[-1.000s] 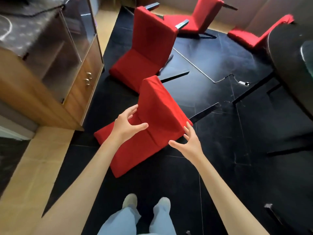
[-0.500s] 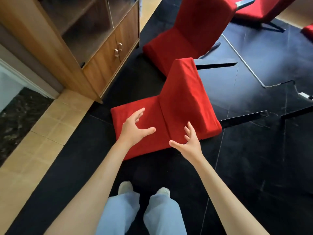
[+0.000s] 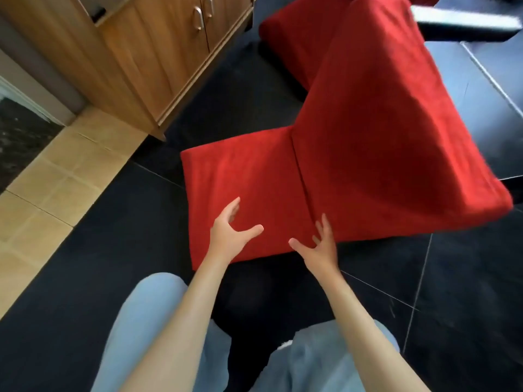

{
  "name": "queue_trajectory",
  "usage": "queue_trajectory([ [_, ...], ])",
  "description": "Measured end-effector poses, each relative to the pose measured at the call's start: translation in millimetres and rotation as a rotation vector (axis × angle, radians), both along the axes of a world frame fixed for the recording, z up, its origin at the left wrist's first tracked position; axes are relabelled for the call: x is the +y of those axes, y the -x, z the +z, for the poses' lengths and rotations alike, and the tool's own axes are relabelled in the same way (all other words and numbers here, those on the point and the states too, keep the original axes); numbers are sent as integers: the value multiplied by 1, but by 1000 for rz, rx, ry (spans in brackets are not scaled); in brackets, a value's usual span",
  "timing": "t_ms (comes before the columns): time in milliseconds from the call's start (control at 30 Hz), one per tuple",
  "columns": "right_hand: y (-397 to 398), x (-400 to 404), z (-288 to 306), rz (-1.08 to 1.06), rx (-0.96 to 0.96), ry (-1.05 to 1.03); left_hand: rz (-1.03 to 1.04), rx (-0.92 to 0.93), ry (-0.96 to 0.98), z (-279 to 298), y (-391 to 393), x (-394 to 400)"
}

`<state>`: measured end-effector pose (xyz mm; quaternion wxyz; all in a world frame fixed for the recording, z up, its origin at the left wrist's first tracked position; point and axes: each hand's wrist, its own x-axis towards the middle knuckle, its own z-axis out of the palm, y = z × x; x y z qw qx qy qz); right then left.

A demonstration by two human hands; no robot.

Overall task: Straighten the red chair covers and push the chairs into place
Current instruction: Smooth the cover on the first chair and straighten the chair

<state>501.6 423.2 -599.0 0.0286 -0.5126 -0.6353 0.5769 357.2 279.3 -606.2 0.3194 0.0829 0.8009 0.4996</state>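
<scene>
I see even, fairly bright daylight, a soft sheen on the dark floor (image 3: 467, 278), motion blur smearing the upper right, and wide-angle bending at the edges.

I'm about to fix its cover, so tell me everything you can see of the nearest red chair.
The nearest red chair is wholly wrapped in a plush-looking red cover, its seat flat and low over the black floor, its backrest rising toward the right. A seam runs where seat meets back. The cover looks smooth, with faint creases. The left hand hovers open over the seat's near part; the right hand is spread at the near edge by the seam. Contact is unclear.
</scene>
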Motion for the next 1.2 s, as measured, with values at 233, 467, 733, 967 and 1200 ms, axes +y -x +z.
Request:
queue_trajectory([
  [233,-1,-14,-116,-146,-13,-147,227,-48,19,-117,-43,3],
  [467,-4,-29,-178,-189,-60,-240,408,-29,82,-174,-76,-14],
  [733,-1,-26,-209,-272,-107,-141,567,-167,172,-209,-98,-14],
  [967,9,-19,-238,-293,-115,-143,761,-256,124,-230,-85,5],
  [1200,20,-26,-254,-445,10,-115,871,-305,60,-252,-76,13],
])
